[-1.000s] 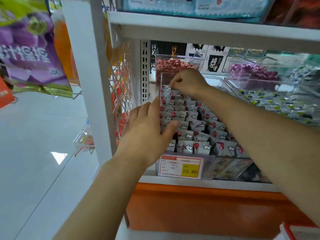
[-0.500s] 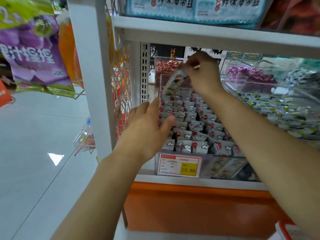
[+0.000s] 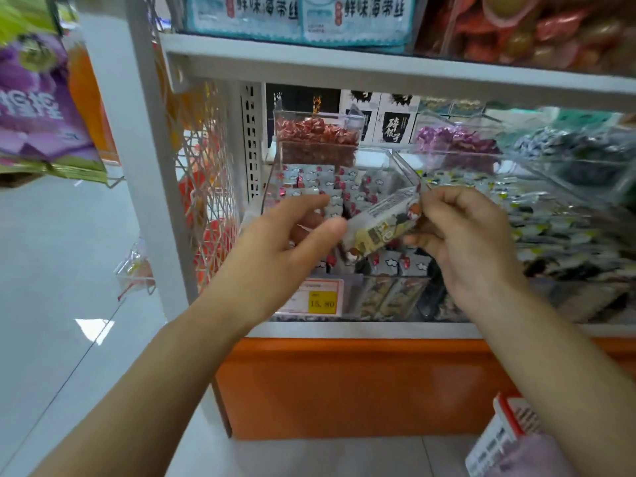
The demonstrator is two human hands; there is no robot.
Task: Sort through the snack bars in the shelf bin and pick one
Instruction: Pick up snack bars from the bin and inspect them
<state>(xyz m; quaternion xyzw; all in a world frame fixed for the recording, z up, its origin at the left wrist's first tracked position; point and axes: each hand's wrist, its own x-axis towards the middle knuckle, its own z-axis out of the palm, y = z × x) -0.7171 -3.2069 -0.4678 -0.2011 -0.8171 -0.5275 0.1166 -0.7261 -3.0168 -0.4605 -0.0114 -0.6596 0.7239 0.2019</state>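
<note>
Right hand (image 3: pixel 471 242): fingers curled, pinching the upper right end of one snack bar (image 3: pixel 380 227) between thumb and fingertips. Left hand (image 3: pixel 275 246): fingers extended and loosely spread, not closed on anything. The thumb tip touches the bar's lower left end and the index finger points forward above it.

The bar is held tilted, clear of the clear bin (image 3: pixel 404 170) and just in front of its open top, with the printed back panel facing me. The print is too blurred to read.

Inside the bin, the remaining bars (image 3: pixel 309 182) stand in packed rows, grey wrappers with red and white marks. On the bin's front wall there is a price tag (image 3: pixel 321 299) reading 15.80.

Behind the bin is a smaller clear box of red-wrapped sweets (image 3: pixel 316 139). Right of the bin, a neighbouring tray (image 3: pixel 550 218) holds green-and-white packets. Above the bin runs the white shelf edge (image 3: pixel 378 70) and below it the orange base panel (image 3: pixel 344 383). Left of the bin stands the white upright (image 3: pixel 151 166) – beyond it hangs a purple bag (image 3: pixel 34 105).
</note>
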